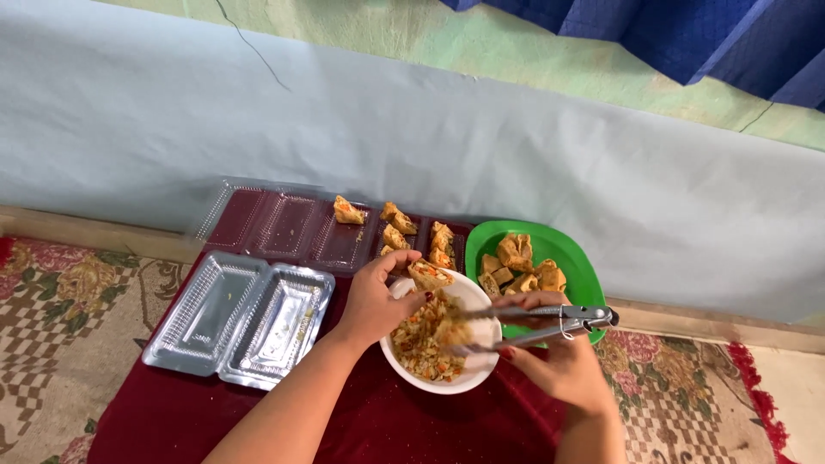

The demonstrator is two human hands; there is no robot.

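Observation:
My left hand [374, 301] holds a stuffed fried tofu piece [430, 275] over the rim of a white bowl [477, 374] of chopped vegetable filling [421, 344]. My right hand [563, 365] grips metal tongs [550, 322], whose tips reach into the filling in the bowl. A green plate [571, 253] of fried tofu pieces [520, 266] sits just behind the bowl. All of this rests on a low table with a dark red cloth [378, 421].
An open, empty clear plastic container [241, 318] lies at the left. Behind it, other clear trays [292, 223] hold a few stuffed pieces [348, 210]. A pale blue sheet covers the wall behind. Patterned carpet [60, 301] surrounds the table.

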